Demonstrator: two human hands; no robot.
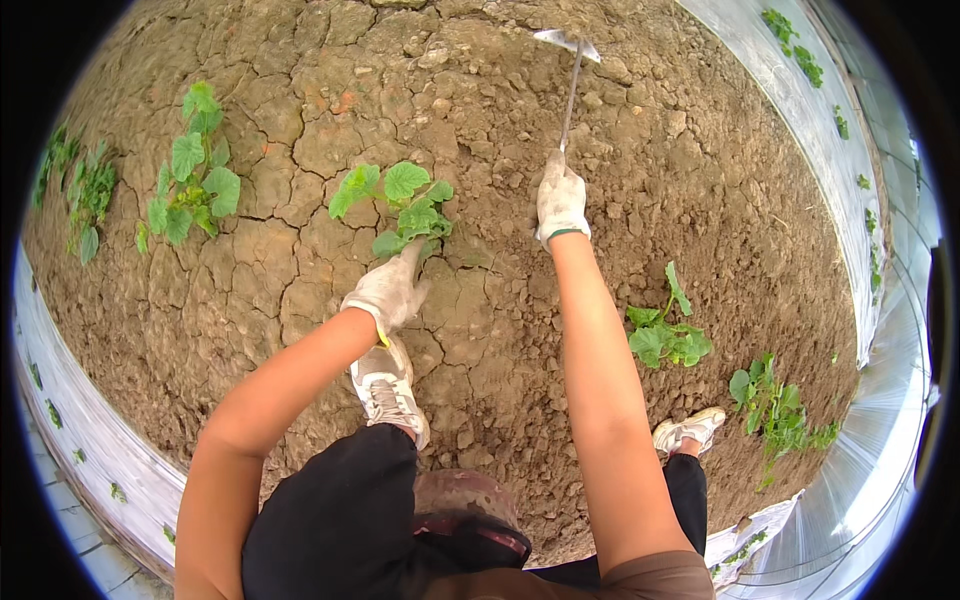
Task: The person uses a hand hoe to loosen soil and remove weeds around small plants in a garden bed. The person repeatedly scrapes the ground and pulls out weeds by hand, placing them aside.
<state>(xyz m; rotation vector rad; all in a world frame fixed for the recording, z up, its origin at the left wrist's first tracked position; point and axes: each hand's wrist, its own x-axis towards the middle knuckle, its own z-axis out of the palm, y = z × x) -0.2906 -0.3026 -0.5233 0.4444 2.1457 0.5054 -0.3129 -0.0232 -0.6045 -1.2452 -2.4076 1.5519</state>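
My right hand (562, 196), in a soiled white work glove, grips the handle of a small hoe. The thin metal shank (572, 97) runs away from me to a pale blade (568, 44) resting on or just over the broken soil. My left hand (390, 289), gloved too, reaches to the base of a leafy vine seedling (409, 202). Its extended fingers touch or lie right beside the lower leaves; the fingertips are partly hidden there. I see no tool in that hand.
Cracked dry soil (255, 255) lies to the left, crumbled soil (720, 202) to the right. More seedlings (191, 172) grow left, and others (670, 334) near my right shoe (690, 431). White plastic film (802, 127) borders the bed. Beneath me is a reddish low seat (465, 495).
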